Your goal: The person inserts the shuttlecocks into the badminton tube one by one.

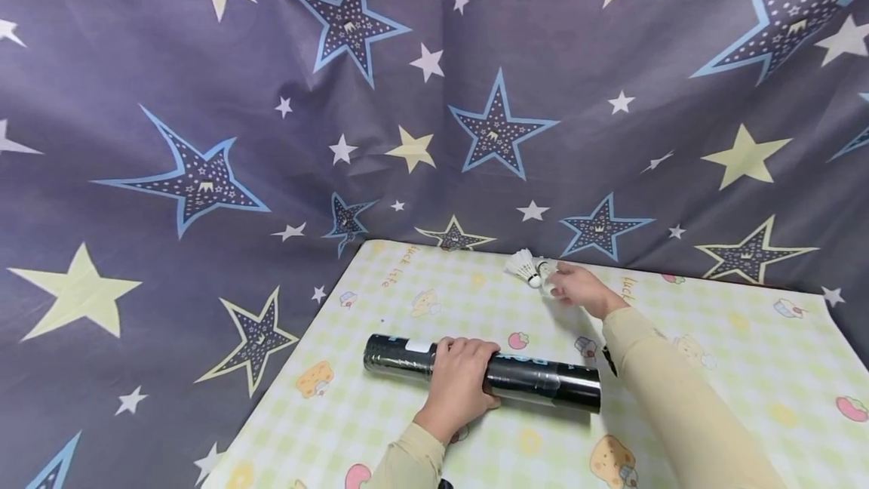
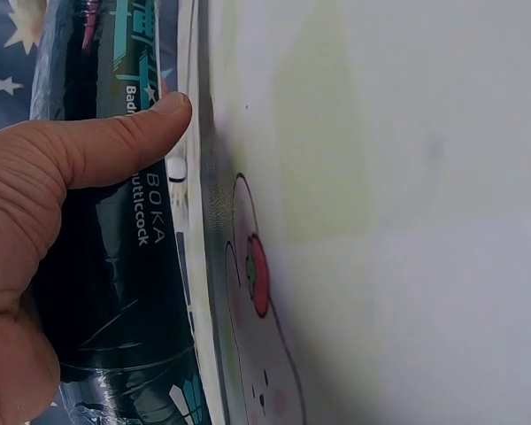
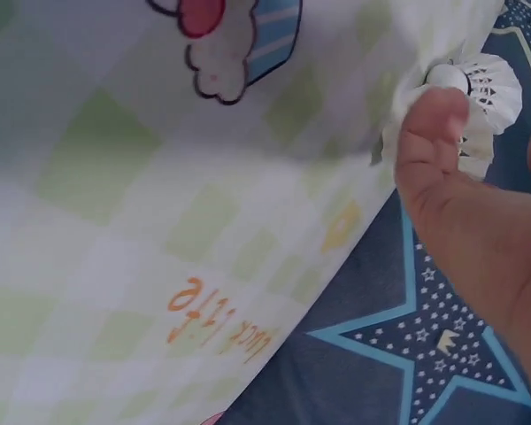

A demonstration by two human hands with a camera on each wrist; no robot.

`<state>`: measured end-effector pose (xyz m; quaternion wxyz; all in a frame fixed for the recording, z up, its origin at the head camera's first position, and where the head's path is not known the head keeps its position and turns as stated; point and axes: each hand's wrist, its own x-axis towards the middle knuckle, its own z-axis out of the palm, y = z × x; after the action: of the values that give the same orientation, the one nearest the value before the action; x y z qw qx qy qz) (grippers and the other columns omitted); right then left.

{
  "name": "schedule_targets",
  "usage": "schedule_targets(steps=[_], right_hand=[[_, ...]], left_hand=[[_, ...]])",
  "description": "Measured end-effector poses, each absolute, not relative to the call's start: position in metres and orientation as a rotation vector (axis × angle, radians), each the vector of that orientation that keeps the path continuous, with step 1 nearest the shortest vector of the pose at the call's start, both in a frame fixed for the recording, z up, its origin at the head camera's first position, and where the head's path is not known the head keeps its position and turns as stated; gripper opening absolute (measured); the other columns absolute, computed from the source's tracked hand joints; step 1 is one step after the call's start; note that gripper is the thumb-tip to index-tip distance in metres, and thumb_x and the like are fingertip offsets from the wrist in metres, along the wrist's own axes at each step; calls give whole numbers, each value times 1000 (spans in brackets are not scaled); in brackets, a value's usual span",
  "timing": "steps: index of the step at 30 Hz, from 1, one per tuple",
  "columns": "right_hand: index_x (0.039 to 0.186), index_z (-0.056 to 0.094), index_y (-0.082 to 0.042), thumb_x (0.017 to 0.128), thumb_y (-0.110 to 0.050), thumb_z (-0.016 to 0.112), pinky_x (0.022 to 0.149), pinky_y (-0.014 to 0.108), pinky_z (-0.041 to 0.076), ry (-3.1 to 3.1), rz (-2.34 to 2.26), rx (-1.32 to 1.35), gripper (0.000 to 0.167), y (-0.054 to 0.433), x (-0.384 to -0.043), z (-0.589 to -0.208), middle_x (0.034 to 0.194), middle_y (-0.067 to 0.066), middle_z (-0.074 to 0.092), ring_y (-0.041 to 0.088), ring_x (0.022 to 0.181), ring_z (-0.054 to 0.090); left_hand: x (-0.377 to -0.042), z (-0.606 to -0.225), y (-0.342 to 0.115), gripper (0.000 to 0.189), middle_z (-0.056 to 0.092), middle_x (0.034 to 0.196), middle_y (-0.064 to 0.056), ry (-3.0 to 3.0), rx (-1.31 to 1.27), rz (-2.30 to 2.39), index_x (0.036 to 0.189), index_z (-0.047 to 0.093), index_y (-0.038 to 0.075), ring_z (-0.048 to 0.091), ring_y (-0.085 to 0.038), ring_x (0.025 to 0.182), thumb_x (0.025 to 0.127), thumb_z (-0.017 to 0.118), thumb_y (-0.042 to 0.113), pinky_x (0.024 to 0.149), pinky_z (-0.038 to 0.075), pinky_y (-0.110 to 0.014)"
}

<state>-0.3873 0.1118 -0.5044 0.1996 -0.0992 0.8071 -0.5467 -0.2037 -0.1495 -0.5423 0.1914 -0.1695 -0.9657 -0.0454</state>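
My left hand (image 1: 463, 377) grips the middle of a long black shuttlecock tube (image 1: 543, 381), which lies sideways just above the cloth. In the left wrist view, the thumb presses along the printed side of this tube (image 2: 115, 266). Towards the back edge, my right hand (image 1: 585, 289) reaches beside two white feather shuttlecocks. One shuttlecock (image 1: 523, 266) lies on its side; the other shuttlecock (image 1: 545, 270) is partly hidden by the fingertips. The right wrist view shows a gap between thumb and finger, with a shuttlecock (image 3: 496, 93) behind the thumb.
A pale green checked cloth (image 1: 434, 278) with cartoon prints covers the table. Behind and to the left hangs a dark blue-grey curtain (image 1: 380, 119) with stars, meeting the table's back edge.
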Motion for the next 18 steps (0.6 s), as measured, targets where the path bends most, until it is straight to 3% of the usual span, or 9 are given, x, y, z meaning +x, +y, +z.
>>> schedule_targets(steps=[4, 8, 11, 14, 16, 18], right_hand=[[163, 19, 15, 117, -27, 37, 117, 57, 49, 2357, -1597, -180, 65, 136, -373, -509, 158, 39, 43, 50, 141, 53], [152, 50, 11, 115, -31, 48, 113, 52, 52, 2714, -1541, -130, 56, 172, -344, -514, 148, 34, 59, 47, 133, 62], [141, 66, 4, 109, -33, 63, 100, 32, 58, 2893, -1471, -39, 49, 205, -315, -517, 137, 25, 70, 27, 117, 74], [136, 72, -2, 104, -41, 70, 81, 14, 53, 2851, -1493, 67, 50, 239, -283, -518, 124, 8, 80, -5, 98, 69], [135, 73, -3, 102, -46, 72, 77, 10, 51, 2773, -1544, 112, 53, 256, -263, -519, 115, -11, 81, -17, 90, 60], [133, 74, -5, 101, -46, 73, 78, 11, 52, 2692, -1612, 125, 52, 266, -244, -520, 110, -28, 75, -20, 91, 59]], left_hand=[[-207, -543, -146, 88, 76, 122, 8, -2715, -494, -121, 132, 69, 27, 67, -16, 114, 56, 104, 54, 105, 44, -45], [-209, -545, -145, 89, 76, 124, 7, -2735, -484, -130, 134, 68, 26, 68, -19, 116, 57, 103, 55, 106, 44, -46], [-211, -545, -144, 89, 75, 126, 6, -2754, -468, -142, 136, 68, 26, 68, -20, 117, 60, 103, 55, 106, 44, -48], [-212, -543, -142, 87, 75, 128, 5, -2766, -452, -164, 137, 68, 26, 67, -21, 118, 62, 102, 54, 107, 44, -49], [-214, -541, -142, 86, 75, 128, 4, -2765, -441, -186, 136, 68, 25, 67, -22, 118, 62, 102, 53, 107, 44, -49], [-216, -540, -141, 85, 75, 128, 3, -2762, -429, -206, 135, 69, 25, 67, -22, 118, 62, 103, 52, 107, 44, -50]])
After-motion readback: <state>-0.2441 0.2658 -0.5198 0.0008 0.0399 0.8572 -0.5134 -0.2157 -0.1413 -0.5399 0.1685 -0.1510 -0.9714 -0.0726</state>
